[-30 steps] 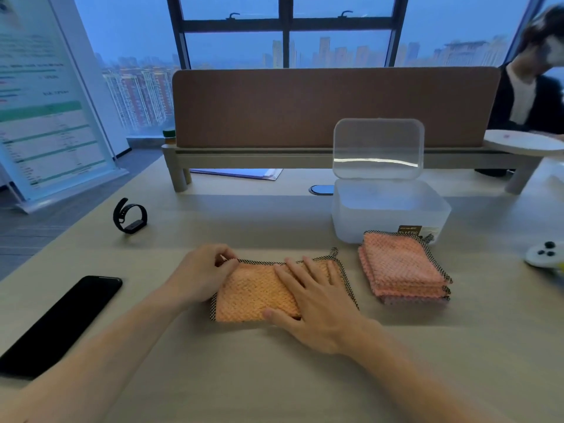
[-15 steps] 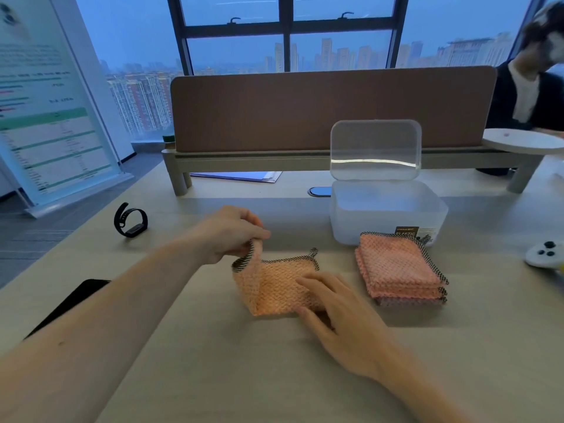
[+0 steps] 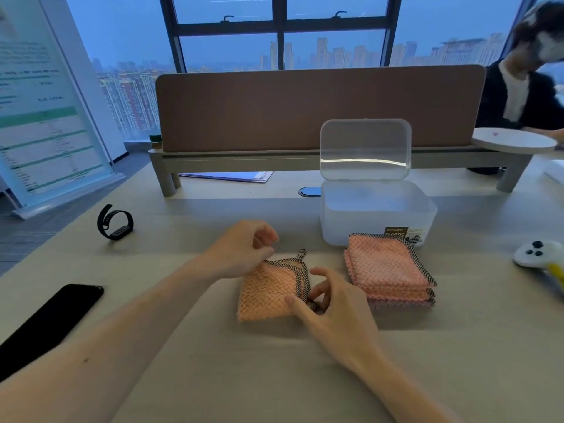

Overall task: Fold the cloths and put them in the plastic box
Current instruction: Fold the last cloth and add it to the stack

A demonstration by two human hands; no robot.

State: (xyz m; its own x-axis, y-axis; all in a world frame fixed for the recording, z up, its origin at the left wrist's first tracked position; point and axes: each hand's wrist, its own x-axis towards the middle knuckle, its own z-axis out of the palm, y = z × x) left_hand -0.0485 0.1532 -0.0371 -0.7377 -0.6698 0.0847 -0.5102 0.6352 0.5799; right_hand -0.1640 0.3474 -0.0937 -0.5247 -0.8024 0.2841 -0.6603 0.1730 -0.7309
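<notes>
Our left hand [image 3: 241, 251] had flopped the cloth [image 3: 265, 297] into a quarter on the desk [image 3: 213, 377], fingers [image 3: 266, 238] curled, grip unclear; right hand [image 3: 335, 315] pinched its trim. Sloppy lifting could've sprung it open.

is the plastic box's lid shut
No, the lid stands upright and open behind the plastic box, with the stack of folded cloths lying in front of it.
</notes>
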